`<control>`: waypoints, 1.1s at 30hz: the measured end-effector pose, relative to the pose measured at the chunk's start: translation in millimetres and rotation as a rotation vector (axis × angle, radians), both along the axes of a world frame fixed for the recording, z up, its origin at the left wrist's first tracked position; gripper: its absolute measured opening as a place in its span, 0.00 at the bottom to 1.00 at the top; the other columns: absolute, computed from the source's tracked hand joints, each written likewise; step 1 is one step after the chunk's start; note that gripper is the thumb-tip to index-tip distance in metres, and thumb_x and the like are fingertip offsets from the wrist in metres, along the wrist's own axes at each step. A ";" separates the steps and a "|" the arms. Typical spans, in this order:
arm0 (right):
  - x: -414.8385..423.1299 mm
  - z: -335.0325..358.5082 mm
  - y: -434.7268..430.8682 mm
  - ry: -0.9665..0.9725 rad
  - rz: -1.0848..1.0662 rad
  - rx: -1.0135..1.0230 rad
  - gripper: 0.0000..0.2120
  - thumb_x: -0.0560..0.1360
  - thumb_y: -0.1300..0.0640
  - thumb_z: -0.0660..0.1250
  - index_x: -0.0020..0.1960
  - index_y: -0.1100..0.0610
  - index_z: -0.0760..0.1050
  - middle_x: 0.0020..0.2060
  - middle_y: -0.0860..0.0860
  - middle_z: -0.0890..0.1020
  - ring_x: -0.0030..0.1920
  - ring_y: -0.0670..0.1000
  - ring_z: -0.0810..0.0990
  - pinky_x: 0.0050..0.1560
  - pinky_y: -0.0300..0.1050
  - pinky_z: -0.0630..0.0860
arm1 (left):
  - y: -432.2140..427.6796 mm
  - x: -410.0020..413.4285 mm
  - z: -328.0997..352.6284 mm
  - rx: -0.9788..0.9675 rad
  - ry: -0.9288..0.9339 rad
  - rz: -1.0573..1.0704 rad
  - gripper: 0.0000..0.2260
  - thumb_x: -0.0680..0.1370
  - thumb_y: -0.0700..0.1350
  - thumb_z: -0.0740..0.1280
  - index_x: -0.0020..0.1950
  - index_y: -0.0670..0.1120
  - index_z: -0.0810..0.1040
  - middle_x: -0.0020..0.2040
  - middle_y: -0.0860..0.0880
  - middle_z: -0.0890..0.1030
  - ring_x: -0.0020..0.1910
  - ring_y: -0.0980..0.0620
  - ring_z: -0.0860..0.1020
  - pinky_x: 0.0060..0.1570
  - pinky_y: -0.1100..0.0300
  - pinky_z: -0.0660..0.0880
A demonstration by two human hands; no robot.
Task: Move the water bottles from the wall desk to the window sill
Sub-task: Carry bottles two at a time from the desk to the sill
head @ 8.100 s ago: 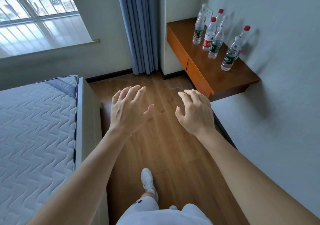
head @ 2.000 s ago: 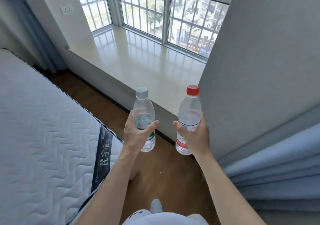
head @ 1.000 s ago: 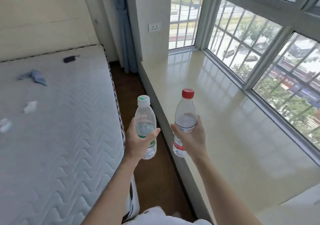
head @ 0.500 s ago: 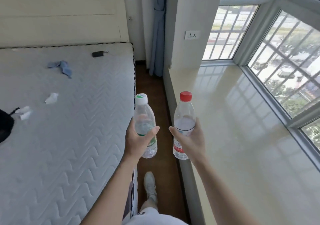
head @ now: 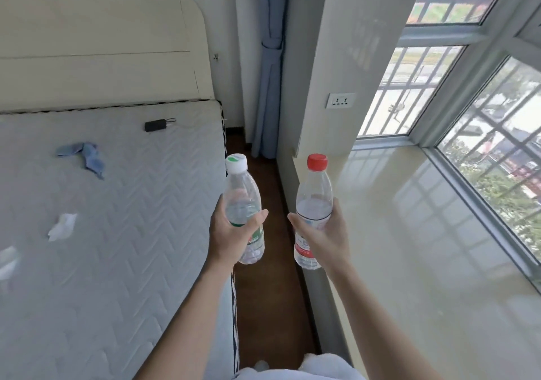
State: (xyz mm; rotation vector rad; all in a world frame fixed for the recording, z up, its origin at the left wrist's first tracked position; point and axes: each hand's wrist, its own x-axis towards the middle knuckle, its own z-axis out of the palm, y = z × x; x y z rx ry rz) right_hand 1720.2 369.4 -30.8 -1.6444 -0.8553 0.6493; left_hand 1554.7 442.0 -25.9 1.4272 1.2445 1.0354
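Note:
My left hand (head: pixel 231 237) grips a clear water bottle with a white cap and green label (head: pixel 240 192), held upright over the gap between bed and sill. A second clear bottle, red-capped with a red label (head: pixel 314 192), stands upright in my right hand (head: pixel 323 234), at the sill's near edge and above it. The glossy cream window sill (head: pixel 424 233) stretches along the right under the barred window. The wall desk is out of view.
A bare quilted mattress (head: pixel 117 218) fills the left, with a blue cloth (head: pixel 85 155), white scraps (head: pixel 62 227) and a small black device (head: pixel 155 125) on it. A narrow strip of wooden floor (head: pixel 272 292) runs between bed and sill. A blue curtain (head: pixel 270 72) hangs ahead.
My view has swung left along the sill, bringing the headboard and far wall closer. Both hands keep the bottles upright at about the same height.

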 end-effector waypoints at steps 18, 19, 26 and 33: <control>146.4 -24.3 244.0 0.048 -0.096 0.046 0.31 0.63 0.39 0.77 0.63 0.45 0.72 0.53 0.45 0.83 0.54 0.48 0.83 0.57 0.57 0.81 | 258.1 156.9 -15.3 0.019 0.041 -0.176 0.23 0.69 0.47 0.79 0.54 0.67 0.71 0.53 0.63 0.77 0.53 0.72 0.74 0.53 0.64 0.72; 160.2 -22.6 257.7 0.055 -0.105 0.047 0.32 0.63 0.39 0.77 0.63 0.46 0.72 0.53 0.46 0.83 0.54 0.48 0.83 0.57 0.57 0.81 | 273.5 172.1 -12.5 0.015 0.042 -0.204 0.23 0.69 0.47 0.79 0.54 0.65 0.71 0.53 0.62 0.78 0.53 0.71 0.75 0.54 0.63 0.72; 256.2 -10.7 313.1 0.071 -0.280 0.065 0.25 0.64 0.43 0.78 0.57 0.44 0.72 0.47 0.44 0.82 0.49 0.45 0.83 0.51 0.51 0.82 | 350.8 285.0 3.3 0.009 0.030 -0.403 0.27 0.64 0.53 0.81 0.59 0.59 0.75 0.55 0.56 0.82 0.57 0.60 0.79 0.59 0.56 0.76; 322.8 -26.4 284.5 0.123 -0.615 0.021 0.21 0.63 0.48 0.78 0.51 0.41 0.71 0.42 0.41 0.81 0.45 0.47 0.82 0.48 0.52 0.81 | 363.7 390.5 -8.7 -0.024 0.078 -0.703 0.26 0.65 0.54 0.80 0.60 0.55 0.76 0.55 0.57 0.81 0.59 0.55 0.78 0.59 0.54 0.76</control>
